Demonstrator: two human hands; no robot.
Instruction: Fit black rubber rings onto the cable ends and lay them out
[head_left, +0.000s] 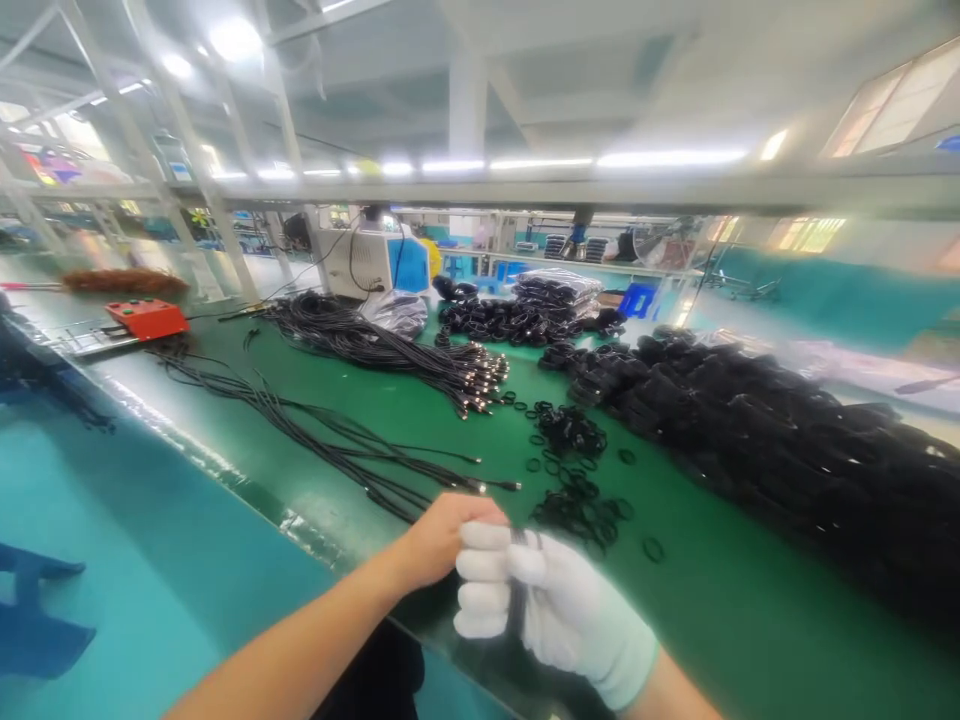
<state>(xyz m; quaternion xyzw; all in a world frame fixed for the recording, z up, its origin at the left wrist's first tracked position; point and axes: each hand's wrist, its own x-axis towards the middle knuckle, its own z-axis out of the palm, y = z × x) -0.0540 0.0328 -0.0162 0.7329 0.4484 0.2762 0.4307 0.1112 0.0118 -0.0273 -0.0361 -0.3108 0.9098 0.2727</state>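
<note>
At the near edge of the green tabletop (pixel 697 590), my bare left hand (pixel 442 540) is closed beside my gloved right hand, its fingertips partly hidden and its contents out of sight. The white-gloved right hand (pixel 547 600) has its fingers wrapped round a black cable (pixel 517 605). Several loose black cables (pixel 322 430) run along the table toward my hands. Small black rings (pixel 577 510) lie scattered just beyond the glove, with a denser heap of rings (pixel 571 430) behind them.
A thick cable bundle (pixel 390 350) with metal ends lies farther back. Coiled black cables (pixel 750 420) are piled along the right. A red box (pixel 150 318) sits at the left, and a white and blue machine (pixel 375 262) stands at the back.
</note>
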